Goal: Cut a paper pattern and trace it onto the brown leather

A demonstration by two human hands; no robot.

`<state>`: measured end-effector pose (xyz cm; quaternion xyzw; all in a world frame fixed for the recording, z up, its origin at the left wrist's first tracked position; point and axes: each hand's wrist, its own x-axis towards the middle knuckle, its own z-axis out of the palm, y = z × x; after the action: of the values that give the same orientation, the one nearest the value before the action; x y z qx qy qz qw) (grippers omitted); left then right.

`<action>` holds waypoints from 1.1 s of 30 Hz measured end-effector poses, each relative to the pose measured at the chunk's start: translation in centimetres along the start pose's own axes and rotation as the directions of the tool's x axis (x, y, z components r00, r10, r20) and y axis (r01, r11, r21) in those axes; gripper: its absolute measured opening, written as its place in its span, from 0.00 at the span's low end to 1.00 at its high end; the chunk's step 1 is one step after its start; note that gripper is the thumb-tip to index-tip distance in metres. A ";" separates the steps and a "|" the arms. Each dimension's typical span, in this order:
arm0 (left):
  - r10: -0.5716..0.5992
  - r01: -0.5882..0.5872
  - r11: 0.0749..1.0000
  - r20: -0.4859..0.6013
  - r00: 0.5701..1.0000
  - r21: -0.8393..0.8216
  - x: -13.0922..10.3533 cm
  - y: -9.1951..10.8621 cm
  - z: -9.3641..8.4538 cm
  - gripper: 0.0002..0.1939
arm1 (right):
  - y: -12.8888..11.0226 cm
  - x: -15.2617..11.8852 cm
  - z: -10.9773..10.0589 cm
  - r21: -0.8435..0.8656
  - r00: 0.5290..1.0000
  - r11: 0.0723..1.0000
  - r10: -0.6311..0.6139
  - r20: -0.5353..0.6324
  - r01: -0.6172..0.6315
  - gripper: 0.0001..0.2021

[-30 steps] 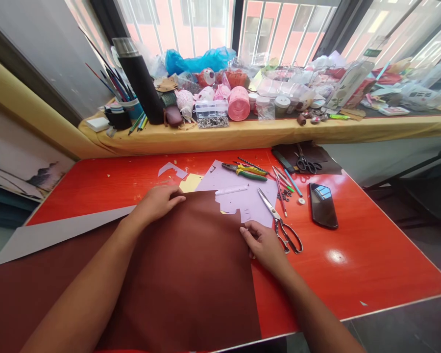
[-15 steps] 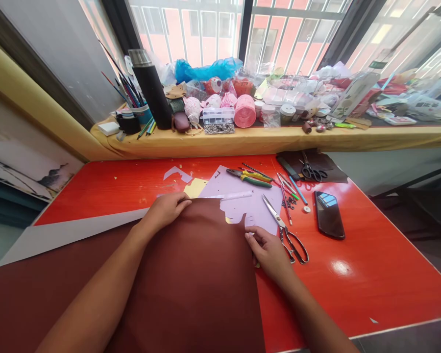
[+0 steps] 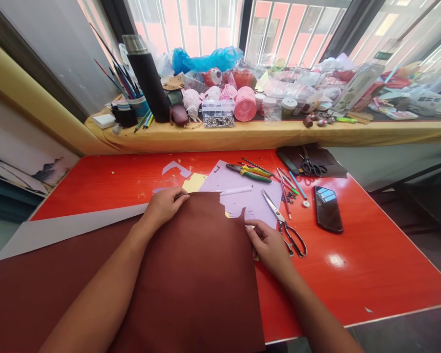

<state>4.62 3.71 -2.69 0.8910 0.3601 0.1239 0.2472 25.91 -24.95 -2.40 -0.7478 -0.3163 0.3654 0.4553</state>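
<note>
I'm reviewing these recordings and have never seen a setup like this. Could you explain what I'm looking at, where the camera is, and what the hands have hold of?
There is no machine here: a person works with two bare hands. The view comes from a camera worn on the head, looking forward and down.

The left hand holds the far edge of a large brown sheet, and the right hand holds it at its right edge, beside a cut-out notch.

On the red table lie a lilac sheet, pliers, silver scissors and a phone. Behind, a ledge with a yellow cloth carries a black flask and assorted craft clutter.
</note>
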 end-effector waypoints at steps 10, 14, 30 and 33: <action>0.019 -0.021 0.999 -0.061 0.998 -0.029 -0.3 -0.1 0.8 0.14 | -0.3 -0.2 -0.1 -0.012 1.000 1.000 -0.016 -0.010 0.016 0.19; 0.036 -0.040 0.998 -0.090 0.995 -0.043 -0.4 -0.3 1.4 0.14 | 0.1 -0.2 -0.1 -0.018 1.000 0.999 -0.027 -0.011 0.027 0.18; -0.108 0.040 0.963 -0.245 0.963 -0.268 -0.8 -0.4 1.1 0.14 | 0.0 -0.4 -0.2 -0.011 0.994 0.996 -0.090 0.065 0.091 0.19; -0.134 0.063 0.952 -0.221 0.966 -0.300 -0.9 -0.3 0.4 0.16 | 0.1 -0.5 -0.2 -0.050 0.993 0.994 -0.093 0.078 0.097 0.19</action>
<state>3.94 3.10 -3.23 0.8044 0.4095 0.2691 0.3360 25.85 -25.45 -2.30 -0.7294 -0.3781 0.3629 0.4397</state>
